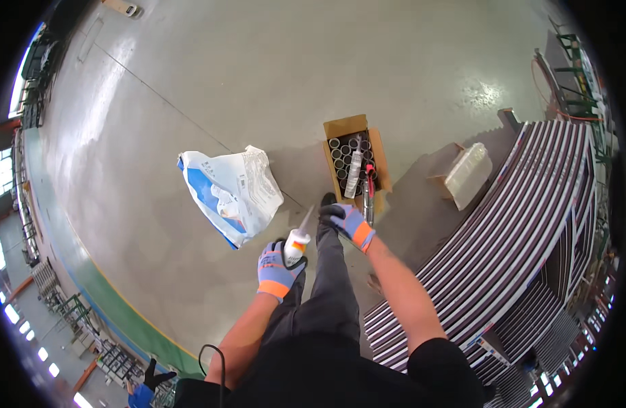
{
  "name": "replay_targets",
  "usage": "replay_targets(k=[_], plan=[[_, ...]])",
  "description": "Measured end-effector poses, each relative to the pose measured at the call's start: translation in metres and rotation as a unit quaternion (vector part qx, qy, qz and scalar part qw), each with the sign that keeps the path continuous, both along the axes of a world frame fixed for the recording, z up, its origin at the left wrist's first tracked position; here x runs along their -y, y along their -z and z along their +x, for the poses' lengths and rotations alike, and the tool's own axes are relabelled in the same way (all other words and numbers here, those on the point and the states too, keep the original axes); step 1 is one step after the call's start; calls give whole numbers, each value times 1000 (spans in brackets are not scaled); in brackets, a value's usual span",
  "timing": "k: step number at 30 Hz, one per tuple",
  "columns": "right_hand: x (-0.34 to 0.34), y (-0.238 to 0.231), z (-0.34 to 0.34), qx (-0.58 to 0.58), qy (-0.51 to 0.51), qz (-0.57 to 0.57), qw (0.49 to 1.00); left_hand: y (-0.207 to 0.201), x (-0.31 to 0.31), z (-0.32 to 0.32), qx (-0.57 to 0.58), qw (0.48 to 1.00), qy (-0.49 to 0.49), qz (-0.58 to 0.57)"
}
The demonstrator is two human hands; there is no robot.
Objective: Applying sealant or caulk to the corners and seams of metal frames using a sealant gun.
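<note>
My left hand (279, 267), in a grey-blue glove with an orange cuff, is wrapped round a white sealant cartridge (296, 249). Its long pale nozzle (307, 219) points up and away from me. Just right of the nozzle tip, my right hand (345, 220) wears a matching glove. Its dark fingers are curled in, and whatever they may hold is hidden. Beyond it stands an open cardboard box (345, 127) packed with several cartridges. A lighter cartridge (353, 174) lies on top of them. A caulking gun with red parts (370, 178) rests against the box's near right side.
On the floor to the left lies a crumpled white and blue bag (232, 194). Long striped metal profiles (489, 272) are stacked at the right, with a plastic-wrapped pack (468, 173) beside them. Another person's blue sleeve (141, 396) shows at the lower left.
</note>
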State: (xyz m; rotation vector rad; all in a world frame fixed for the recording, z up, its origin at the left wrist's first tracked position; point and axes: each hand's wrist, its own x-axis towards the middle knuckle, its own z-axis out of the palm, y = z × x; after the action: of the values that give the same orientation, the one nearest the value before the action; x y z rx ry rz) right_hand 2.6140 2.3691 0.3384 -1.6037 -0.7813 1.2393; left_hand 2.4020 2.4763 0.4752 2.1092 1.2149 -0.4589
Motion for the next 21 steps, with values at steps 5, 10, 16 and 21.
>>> replay_targets(k=[5,10,16,21], plan=[[6,137,108,211,5,-407,889,6,-18,-17,-20,999,-7,29],[33,292,167,198,18,-470,860,24,-18,-21,-45,998,-46,19],[47,417,156,-50,109,-503,856,39,-2,-16,-97,992,-38,-66],[62,374,155,-55,170,-470,864,31,-5,-13,-44,992,-28,-113]])
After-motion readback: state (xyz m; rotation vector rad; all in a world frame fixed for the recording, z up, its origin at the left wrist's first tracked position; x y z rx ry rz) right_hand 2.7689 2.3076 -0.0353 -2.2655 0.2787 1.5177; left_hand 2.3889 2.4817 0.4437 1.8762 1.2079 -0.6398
